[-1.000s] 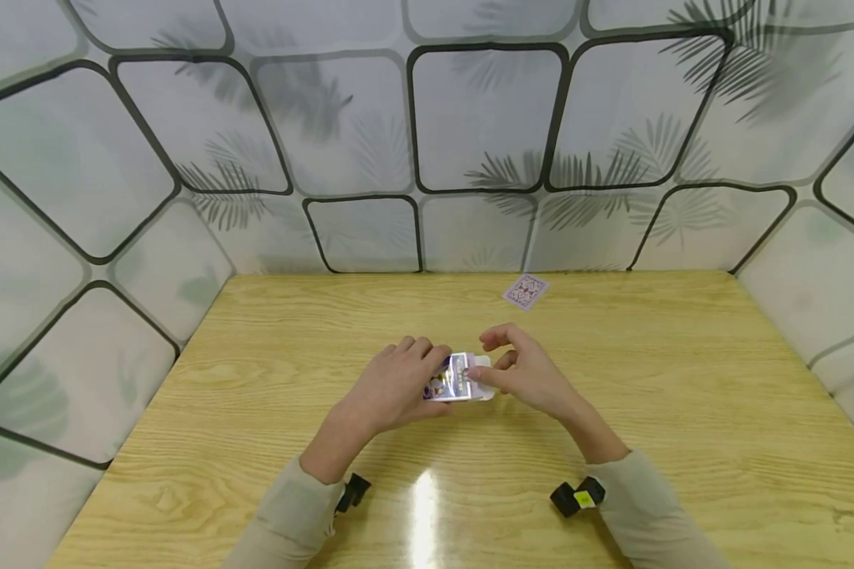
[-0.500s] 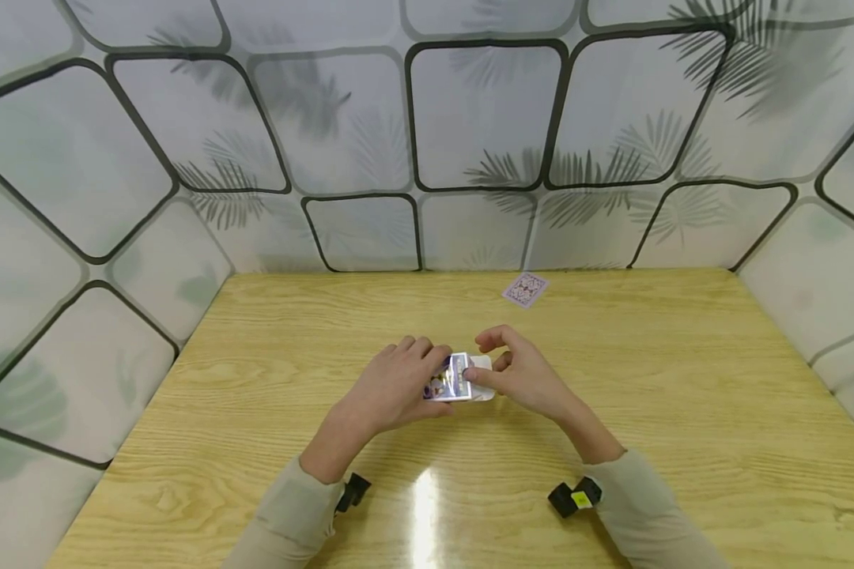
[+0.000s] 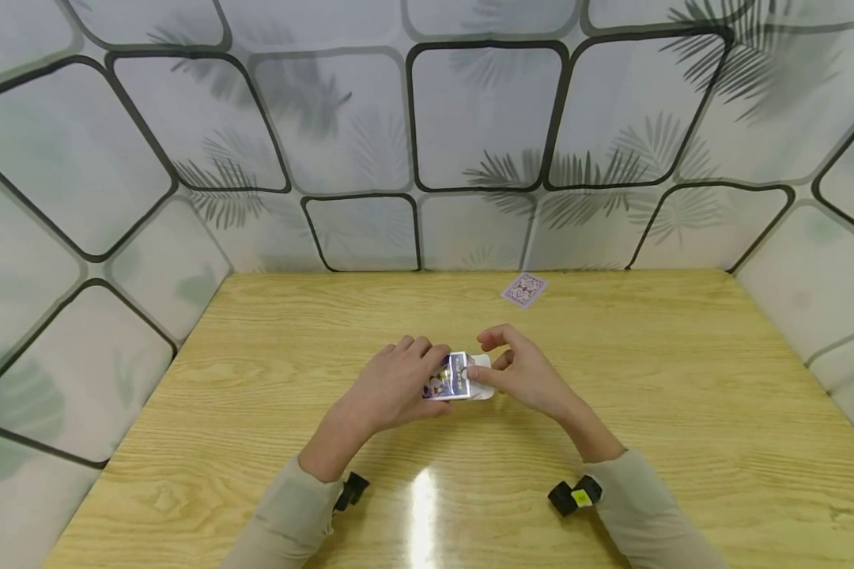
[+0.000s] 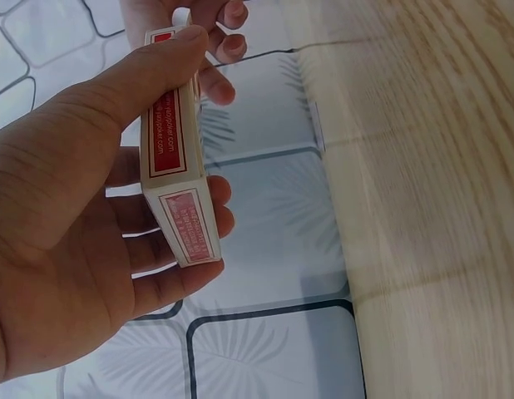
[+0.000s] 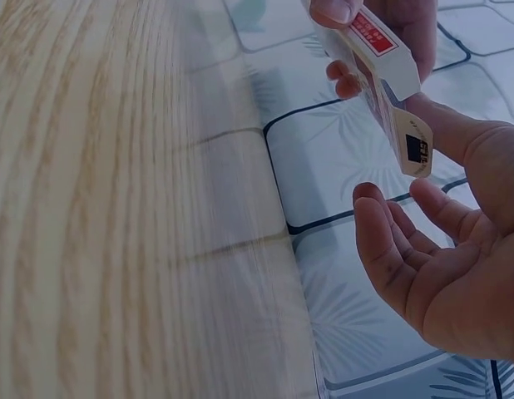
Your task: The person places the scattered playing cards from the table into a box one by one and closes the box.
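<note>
In the head view my left hand point(image 3: 397, 385) grips a playing-card box point(image 3: 453, 378) over the middle of the table. Thumb and fingers hold opposite narrow sides in the left wrist view, where the box's red-and-white side point(image 4: 170, 137) shows. White flaps stand out at the box's right end; one flap point(image 5: 417, 152) with a dark patch shows in the right wrist view. My right hand point(image 3: 530, 378) touches this open end with its thumb. Its other fingers point(image 5: 378, 241) are bent loosely, apart from the box. What lies inside the box is hidden.
A single patterned playing card point(image 3: 525, 290) lies back up near the table's far edge. Patterned cloth walls point(image 3: 484, 118) enclose the wooden table point(image 3: 292, 316) at the back and both sides. Each wrist wears a small black camera point(image 3: 575, 496).
My right thumb has shifted slightly left towards the box. A pale purple strip seen at the box's mouth is no longer visible; white flaps show there. My left hand keeps its hold.
</note>
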The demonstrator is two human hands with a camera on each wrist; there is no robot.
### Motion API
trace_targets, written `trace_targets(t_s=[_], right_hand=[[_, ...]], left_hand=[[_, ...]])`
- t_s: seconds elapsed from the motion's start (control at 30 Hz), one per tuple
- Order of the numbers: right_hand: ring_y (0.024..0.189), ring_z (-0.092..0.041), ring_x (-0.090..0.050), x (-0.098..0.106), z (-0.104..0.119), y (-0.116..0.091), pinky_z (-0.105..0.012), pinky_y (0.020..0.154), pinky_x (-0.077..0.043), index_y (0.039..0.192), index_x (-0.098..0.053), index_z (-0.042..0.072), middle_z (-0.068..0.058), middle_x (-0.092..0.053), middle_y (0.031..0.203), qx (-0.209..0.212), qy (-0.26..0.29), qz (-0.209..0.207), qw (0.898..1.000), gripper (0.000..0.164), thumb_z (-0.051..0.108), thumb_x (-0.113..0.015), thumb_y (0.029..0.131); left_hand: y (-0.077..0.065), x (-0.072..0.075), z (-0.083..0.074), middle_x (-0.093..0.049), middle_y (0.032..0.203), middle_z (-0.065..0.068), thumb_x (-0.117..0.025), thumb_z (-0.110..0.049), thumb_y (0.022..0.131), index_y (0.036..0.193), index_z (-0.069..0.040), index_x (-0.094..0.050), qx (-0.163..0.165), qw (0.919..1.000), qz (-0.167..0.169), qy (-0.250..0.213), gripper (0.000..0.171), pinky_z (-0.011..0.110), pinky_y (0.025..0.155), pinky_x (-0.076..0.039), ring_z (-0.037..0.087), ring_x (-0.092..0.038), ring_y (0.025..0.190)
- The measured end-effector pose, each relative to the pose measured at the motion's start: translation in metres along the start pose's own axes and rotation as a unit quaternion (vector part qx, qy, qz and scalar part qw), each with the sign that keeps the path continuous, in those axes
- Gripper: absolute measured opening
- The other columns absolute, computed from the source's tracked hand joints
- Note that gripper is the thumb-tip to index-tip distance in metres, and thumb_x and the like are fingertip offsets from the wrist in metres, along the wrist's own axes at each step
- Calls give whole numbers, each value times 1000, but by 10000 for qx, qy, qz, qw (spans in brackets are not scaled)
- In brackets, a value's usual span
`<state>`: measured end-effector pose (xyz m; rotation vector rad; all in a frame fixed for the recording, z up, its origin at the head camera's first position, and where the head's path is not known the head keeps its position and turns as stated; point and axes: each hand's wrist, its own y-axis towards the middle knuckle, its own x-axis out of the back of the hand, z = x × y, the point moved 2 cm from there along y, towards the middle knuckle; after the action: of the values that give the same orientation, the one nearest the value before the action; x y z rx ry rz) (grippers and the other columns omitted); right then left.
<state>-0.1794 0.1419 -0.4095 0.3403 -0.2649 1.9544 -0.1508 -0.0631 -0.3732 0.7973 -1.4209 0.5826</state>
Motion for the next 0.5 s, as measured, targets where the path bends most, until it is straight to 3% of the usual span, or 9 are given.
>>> trace_targets(t_s=[0.17,0.33,0.5], right_hand=[[82,-26,-58,6,1,3,-35,61,-51,123,-49,11,-17,-50,122,95,-45,-98,9999,47,35,-67,88],[87,-38,-58,22,-3,8,-39,62,-53,124,-49,7,-15,-53,115,218,-177,-606,9978,42,36,-57,95],[93,-38,-57,38,-16,26,-44,72,-52,130,-49,2,-21,-52,123,33,-1111,-1008,9887,44,32,-52,98]], left_hand=[[0,4,3,-57,107,2,-71,-58,75,127,-15,-50,66,10000,15,13,71,33,75,-50,17,-54,93],[-1,6,5,-58,107,3,-72,-57,75,125,-14,-51,63,10000,21,19,70,35,76,-51,19,-55,94],[-4,5,8,-58,107,4,-72,-55,75,126,-13,-51,132,9999,73,-68,69,34,75,-50,18,-54,92]])
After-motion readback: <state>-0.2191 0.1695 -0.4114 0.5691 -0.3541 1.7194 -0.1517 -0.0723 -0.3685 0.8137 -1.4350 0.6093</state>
